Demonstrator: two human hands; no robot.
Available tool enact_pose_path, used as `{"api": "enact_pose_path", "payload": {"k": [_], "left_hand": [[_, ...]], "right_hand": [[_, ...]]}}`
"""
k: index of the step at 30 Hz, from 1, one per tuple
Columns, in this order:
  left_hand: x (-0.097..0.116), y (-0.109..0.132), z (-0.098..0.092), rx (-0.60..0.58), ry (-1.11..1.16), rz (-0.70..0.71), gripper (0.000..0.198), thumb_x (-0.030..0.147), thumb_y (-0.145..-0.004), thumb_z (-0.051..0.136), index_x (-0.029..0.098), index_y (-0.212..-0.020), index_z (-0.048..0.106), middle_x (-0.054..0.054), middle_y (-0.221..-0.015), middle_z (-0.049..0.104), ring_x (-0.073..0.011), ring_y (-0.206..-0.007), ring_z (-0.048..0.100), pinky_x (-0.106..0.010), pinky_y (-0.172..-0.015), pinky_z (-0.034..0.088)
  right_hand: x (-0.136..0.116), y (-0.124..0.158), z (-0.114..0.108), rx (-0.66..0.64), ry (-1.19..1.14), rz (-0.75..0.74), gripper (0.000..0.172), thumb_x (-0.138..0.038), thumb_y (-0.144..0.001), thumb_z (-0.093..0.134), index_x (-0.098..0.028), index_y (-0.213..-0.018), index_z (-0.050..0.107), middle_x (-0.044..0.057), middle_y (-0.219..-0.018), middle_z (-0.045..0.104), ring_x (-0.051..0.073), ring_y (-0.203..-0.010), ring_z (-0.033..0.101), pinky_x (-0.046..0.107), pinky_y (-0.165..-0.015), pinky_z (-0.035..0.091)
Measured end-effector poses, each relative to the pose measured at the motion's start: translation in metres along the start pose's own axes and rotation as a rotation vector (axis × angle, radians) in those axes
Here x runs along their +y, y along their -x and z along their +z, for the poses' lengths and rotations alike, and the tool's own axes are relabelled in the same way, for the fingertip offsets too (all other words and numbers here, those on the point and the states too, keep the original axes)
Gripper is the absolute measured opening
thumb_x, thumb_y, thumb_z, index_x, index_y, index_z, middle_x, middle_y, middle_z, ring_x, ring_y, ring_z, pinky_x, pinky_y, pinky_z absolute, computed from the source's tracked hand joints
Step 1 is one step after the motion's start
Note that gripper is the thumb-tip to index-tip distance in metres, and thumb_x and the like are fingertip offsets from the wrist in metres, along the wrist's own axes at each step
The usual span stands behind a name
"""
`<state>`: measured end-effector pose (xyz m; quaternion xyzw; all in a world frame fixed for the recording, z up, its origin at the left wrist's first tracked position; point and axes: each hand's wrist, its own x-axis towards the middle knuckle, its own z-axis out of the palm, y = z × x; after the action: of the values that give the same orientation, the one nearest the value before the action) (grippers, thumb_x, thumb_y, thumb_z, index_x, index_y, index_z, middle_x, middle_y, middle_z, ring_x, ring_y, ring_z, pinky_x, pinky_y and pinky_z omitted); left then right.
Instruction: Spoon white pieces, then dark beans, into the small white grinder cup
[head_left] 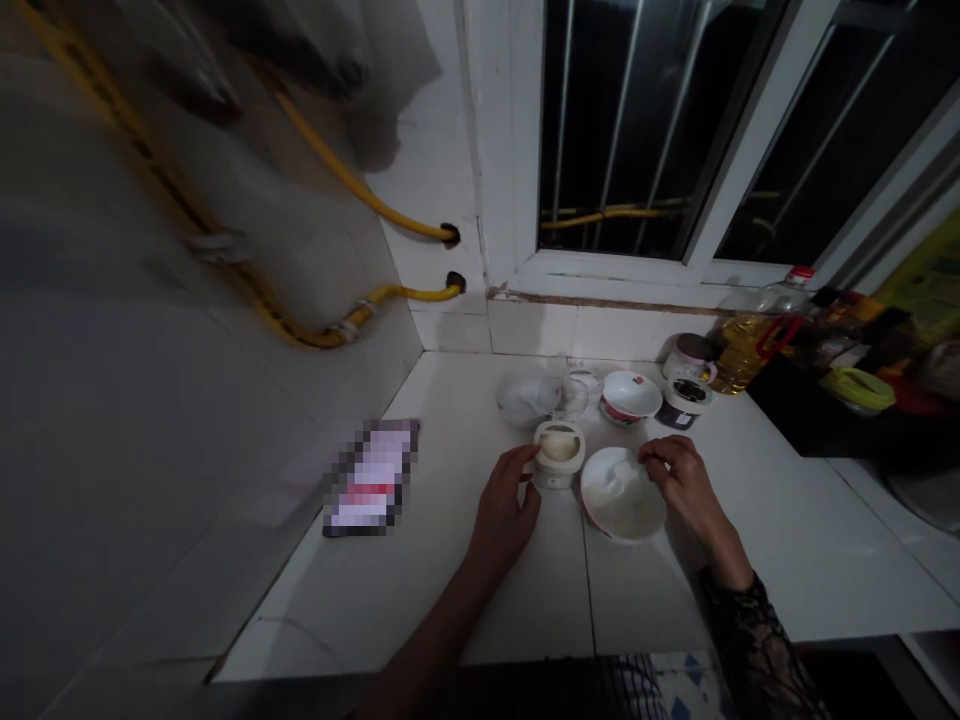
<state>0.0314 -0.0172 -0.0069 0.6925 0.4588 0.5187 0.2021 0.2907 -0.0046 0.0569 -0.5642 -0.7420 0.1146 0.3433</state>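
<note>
My left hand (510,505) is at the left side of a small jar (556,475) with a cream rim and a see-through top. Its index fingertip touches the jar's rim and the thumb lies close to the jar's lower side, fingers curled. To the right of the jar is a white bowl (626,520) with pale, whitish contents. Closed at the bowl's right rim, my right hand (682,485) pinches the handle of a white spoon (621,474), whose head reaches into the bowl. The handle is mostly hidden by the fingers.
Behind stand a clear bowl (521,400), a clear cup (574,395), a red-patterned bowl (631,400) and a dark-labelled jar (682,405). An oil bottle (742,350) stands at the right, beside a black rack (795,410). A blurred-out flat object (371,480) lies left.
</note>
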Motion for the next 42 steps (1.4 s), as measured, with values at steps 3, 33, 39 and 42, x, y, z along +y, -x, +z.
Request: {"api": "enact_pose_path", "payload": {"k": [3, 33, 39, 42], "left_hand": [[-0.001, 0.000, 0.000, 0.007, -0.005, -0.010, 0.054, 0.004, -0.074, 0.045, 0.023, -0.124, 0.054, -0.008, -0.122, 0.058, -0.0188, -0.106, 0.061, -0.033, -0.083, 0.060], [0.000, -0.001, 0.000, 0.010, -0.006, 0.015, 0.053, 0.005, -0.076, 0.044, 0.023, -0.125, 0.053, -0.008, -0.120, 0.059, -0.0191, -0.105, 0.062, -0.033, -0.081, 0.060], [0.000, -0.001, -0.001, 0.003, -0.015, 0.023, 0.052, 0.005, -0.076, 0.044, 0.023, -0.125, 0.052, -0.008, -0.121, 0.059, -0.0184, -0.105, 0.061, -0.032, -0.082, 0.060], [0.001, -0.001, -0.001, 0.010, -0.007, 0.014, 0.052, 0.005, -0.075, 0.044, 0.023, -0.123, 0.053, -0.007, -0.120, 0.059, -0.0184, -0.105, 0.062, -0.032, -0.082, 0.060]], "right_hand": [[-0.009, 0.001, 0.009, -0.085, -0.095, 0.006, 0.021, -0.022, -0.077, 0.047, -0.023, -0.071, 0.067, 0.003, -0.063, 0.067, 0.024, -0.081, 0.059, 0.038, -0.085, 0.041], [-0.010, 0.001, 0.006, 0.103, -0.542, 0.451, 0.016, -0.031, -0.058, 0.049, -0.020, -0.058, 0.061, -0.002, -0.046, 0.048, 0.015, -0.050, 0.044, 0.027, -0.052, 0.032], [-0.013, 0.001, 0.004, 0.135, -0.550, 0.462, 0.015, -0.031, -0.057, 0.049, -0.020, -0.056, 0.060, -0.002, -0.045, 0.047, 0.015, -0.049, 0.043, 0.027, -0.051, 0.031], [-0.011, 0.000, 0.002, 0.127, -0.593, 0.463, 0.015, -0.031, -0.057, 0.050, -0.020, -0.056, 0.060, -0.002, -0.044, 0.047, 0.014, -0.049, 0.043, 0.027, -0.051, 0.032]]}}
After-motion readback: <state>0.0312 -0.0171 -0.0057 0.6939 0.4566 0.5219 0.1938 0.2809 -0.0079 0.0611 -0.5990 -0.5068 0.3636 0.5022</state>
